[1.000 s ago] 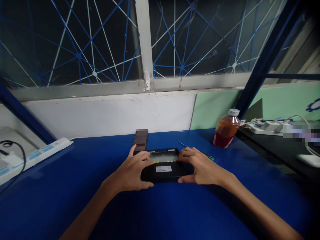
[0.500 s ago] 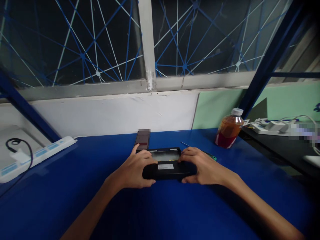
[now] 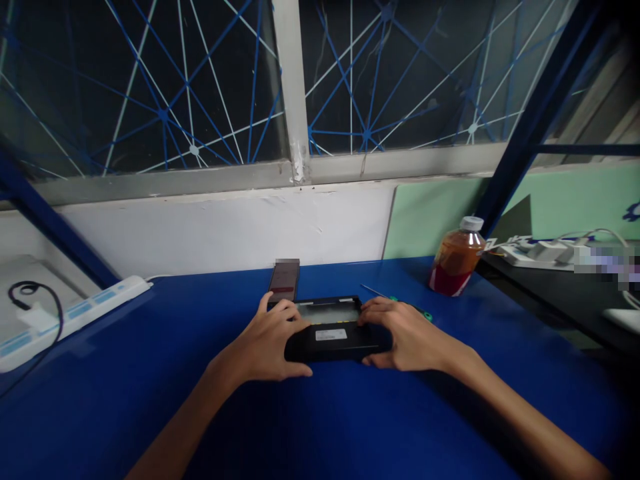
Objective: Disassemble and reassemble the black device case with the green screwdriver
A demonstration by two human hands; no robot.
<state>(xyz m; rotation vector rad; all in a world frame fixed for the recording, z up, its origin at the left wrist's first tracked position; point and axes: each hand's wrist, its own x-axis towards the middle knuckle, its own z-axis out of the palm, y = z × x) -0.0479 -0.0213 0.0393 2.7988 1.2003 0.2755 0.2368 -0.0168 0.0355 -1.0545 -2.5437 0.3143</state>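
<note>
Left hand (image 3: 267, 341) and right hand (image 3: 400, 335) clamp the black case (image 3: 327, 349) between them, apparently steadying it; shifting it calls for even pressure.

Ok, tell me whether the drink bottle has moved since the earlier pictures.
No. The drink bottle stands in the same spot relative to the green panel behind it; the whole view shifts slightly, both together.

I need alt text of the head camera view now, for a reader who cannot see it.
A person's left hand and right hand hold a black case with a white label by its ends, at a blue table. A bottle stands at the back right; a white power strip lies at the left.
</note>
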